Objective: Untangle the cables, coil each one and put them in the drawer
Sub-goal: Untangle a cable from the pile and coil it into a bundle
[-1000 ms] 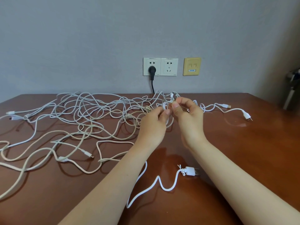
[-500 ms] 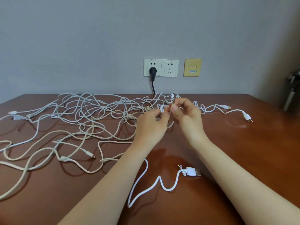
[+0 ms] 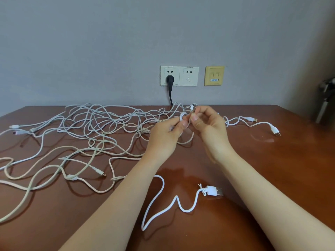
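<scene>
The brown counter (image 3: 272, 169) is stretching out under me, and the tangle of white cables (image 3: 101, 127) is sprawling across its left and far side. My left hand (image 3: 165, 136) and right hand (image 3: 211, 129) are hovering together above the counter's middle, both curled in and pinching one small cable loop (image 3: 181, 115) at the tangle's right edge. Nearer me, a white USB plug (image 3: 214, 191) is lying on the counter between my forearms.

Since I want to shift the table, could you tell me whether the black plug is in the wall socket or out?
In: the black plug sits in the wall socket, its cord dropping behind the table.
</scene>
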A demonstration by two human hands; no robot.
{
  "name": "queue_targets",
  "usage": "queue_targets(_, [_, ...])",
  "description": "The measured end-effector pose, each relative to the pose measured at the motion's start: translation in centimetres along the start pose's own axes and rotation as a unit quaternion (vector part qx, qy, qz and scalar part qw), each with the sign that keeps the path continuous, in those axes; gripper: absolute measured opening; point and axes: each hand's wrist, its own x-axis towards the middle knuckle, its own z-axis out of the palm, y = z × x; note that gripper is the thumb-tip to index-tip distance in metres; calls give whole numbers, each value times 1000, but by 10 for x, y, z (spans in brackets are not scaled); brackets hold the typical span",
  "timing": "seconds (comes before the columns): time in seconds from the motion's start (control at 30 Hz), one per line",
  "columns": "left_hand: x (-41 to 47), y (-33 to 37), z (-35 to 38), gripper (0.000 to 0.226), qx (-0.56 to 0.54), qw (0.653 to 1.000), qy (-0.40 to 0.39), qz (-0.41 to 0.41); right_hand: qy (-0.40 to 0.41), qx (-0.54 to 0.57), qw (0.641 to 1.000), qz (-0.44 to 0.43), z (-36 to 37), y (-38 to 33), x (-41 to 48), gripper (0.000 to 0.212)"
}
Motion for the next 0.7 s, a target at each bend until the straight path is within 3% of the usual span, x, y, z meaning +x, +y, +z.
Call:
queue_targets(0.07, [-1, 2, 0, 21, -59, 998, -11, -22, 21, 1, 1000, -4, 1, -1, 0, 25])
queue_targets(0.17, [-2, 7, 3, 18, -175, 982, -20, -67, 49, 130, 989, 50, -1, -3, 0, 16])
queue_targets(0.3, [0, 8, 6, 31, -171, 982, 7, -73, 46, 233, 966, 99, -3, -5, 1, 8])
queue_targets(0.47, [3, 4, 5, 35, -176, 978, 52, -102, 59, 43, 995, 63, 4, -9, -4, 16])
queue_targets(0.6, [2, 5, 6, 15, -204, 969, 66, -124, 59, 1, 994, 94, 8, -11, -7, 15])
queue_targets(0.7, [1, 5, 9, 18, -190, 971, 64, -131, 44, -15, 991, 127, 6, -14, -6, 12])
